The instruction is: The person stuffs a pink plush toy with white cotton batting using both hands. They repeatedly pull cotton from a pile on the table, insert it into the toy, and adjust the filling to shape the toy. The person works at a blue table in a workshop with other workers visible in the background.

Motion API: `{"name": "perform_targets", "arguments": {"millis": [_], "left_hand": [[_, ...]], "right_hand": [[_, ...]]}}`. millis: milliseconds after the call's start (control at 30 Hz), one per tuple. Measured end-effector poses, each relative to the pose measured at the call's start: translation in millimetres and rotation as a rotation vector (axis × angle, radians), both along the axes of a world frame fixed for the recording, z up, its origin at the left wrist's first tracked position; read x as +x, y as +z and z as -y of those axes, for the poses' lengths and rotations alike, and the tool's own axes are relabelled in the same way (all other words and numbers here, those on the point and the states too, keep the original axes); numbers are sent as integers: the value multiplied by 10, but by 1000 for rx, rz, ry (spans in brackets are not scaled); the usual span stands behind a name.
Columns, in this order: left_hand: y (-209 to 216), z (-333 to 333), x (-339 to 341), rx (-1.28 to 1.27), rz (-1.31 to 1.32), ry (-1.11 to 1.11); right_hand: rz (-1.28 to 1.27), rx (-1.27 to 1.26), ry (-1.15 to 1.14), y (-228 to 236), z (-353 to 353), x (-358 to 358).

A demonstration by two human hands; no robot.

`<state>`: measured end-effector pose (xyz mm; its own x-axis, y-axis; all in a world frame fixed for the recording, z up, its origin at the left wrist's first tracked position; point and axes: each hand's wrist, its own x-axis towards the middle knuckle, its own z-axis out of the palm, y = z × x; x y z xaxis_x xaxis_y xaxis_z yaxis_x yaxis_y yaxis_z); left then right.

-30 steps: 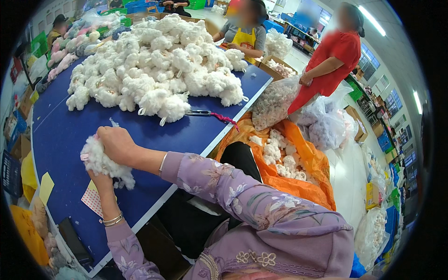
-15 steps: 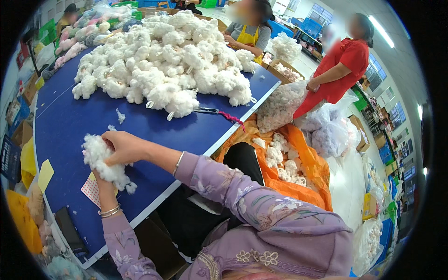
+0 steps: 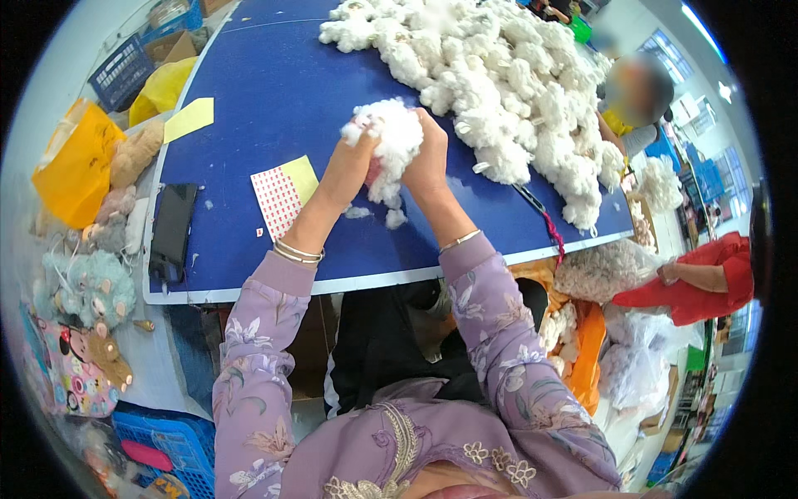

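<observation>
Above the blue table (image 3: 274, 75), a fluffy white plush piece (image 3: 389, 133) is held up between both of my hands. My left hand (image 3: 351, 170) wraps round its left side, where a bit of pink shows near the fingers. My right hand (image 3: 427, 156) grips the other side, and the fluff hides part of its fingers. A lower tuft of the piece hangs between my wrists. Beyond my right hand spreads a big pile of similar white plush pieces (image 3: 474, 75). Dark thread snips (image 3: 528, 198) with a pink cord lie at the pile's near edge.
A sheet of small red-printed stickers (image 3: 278, 200) and a black phone (image 3: 173, 224) lie left of my hands. Plush toys (image 3: 96, 287) and a yellow bag (image 3: 79, 162) crowd the left side. To the right, a person in red (image 3: 706, 279) stands by filled clear bags (image 3: 607, 270).
My view has turned left, so the table and pile sit differently. My hands have shifted from one above the other to either side of the white plush piece.
</observation>
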<state>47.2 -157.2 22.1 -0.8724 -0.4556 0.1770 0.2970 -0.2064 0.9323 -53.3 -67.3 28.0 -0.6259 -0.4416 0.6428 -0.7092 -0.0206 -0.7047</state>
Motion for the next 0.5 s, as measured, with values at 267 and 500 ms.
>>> {"name": "perform_targets", "arguments": {"millis": [267, 500], "left_hand": [[-168, 84, -41, -106, -89, -19], [-137, 89, -70, -854, -122, 384]], "right_hand": [[-81, 305, -84, 159, -153, 9], [292, 348, 414, 250, -368, -188]]}}
